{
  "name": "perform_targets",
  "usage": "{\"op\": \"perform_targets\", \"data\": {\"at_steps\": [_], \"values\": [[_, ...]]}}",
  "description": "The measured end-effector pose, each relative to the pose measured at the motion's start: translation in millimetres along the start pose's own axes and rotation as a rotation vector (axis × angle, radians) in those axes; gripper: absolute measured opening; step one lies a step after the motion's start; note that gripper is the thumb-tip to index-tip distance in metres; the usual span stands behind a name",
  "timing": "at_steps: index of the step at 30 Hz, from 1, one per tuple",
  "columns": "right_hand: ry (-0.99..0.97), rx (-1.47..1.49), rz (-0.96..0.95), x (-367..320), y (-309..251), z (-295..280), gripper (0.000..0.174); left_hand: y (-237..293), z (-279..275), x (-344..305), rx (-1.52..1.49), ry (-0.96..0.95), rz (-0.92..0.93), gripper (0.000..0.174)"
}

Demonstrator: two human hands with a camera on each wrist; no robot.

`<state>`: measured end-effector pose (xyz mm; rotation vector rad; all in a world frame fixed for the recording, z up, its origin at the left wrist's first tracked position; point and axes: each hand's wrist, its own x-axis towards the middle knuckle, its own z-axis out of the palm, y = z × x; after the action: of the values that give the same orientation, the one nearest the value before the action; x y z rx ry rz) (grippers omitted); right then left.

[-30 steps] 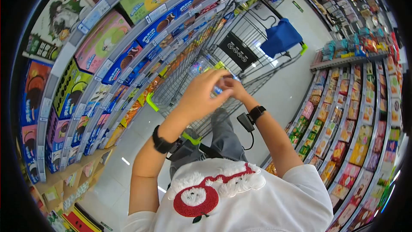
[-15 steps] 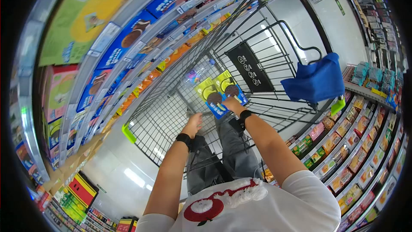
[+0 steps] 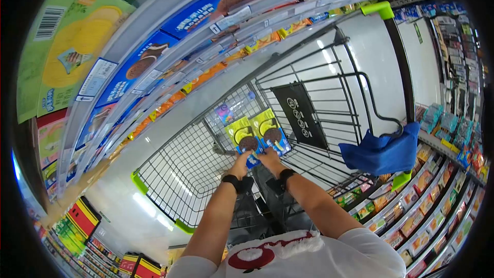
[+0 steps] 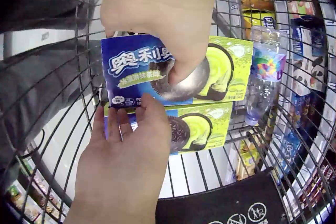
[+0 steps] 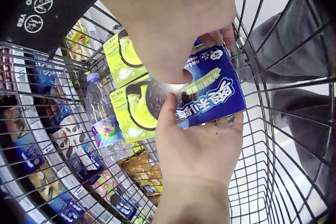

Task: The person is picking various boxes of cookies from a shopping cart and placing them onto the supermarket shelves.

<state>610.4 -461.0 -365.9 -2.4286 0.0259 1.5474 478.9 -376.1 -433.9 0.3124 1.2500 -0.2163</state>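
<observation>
Fingers of left hand and right hand pinch opposite edges of biscuit box; second box lies at three o'clock; cart has room toward eight.

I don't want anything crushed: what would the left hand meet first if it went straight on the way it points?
The left hand would first meet the blue-and-green cookie box in its own grip. The second box alongside might come next, though depth is unclear there.
</observation>
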Motion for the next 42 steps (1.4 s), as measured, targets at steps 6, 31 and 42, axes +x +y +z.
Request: {"op": "perform_targets", "data": {"at_steps": [6,31,42], "values": [[-0.100,0.125,0.036,2.5,-1.1,2.1,0.057,22.3,21.9,-33.7,0.300,0.213,0.102,0.073],[-0.537,0.780,-0.486,-254.5,-69.7,-68.3,0.038,126.1,-70.4,-389.1,0.861,-0.534,0.402,0.055],[-0.470,0.949,-0.971,-512.5,-105.6,17.6,0.036,42.1,-195.5,-604.4,-0.094,-0.712,1.124,0.067]]}}
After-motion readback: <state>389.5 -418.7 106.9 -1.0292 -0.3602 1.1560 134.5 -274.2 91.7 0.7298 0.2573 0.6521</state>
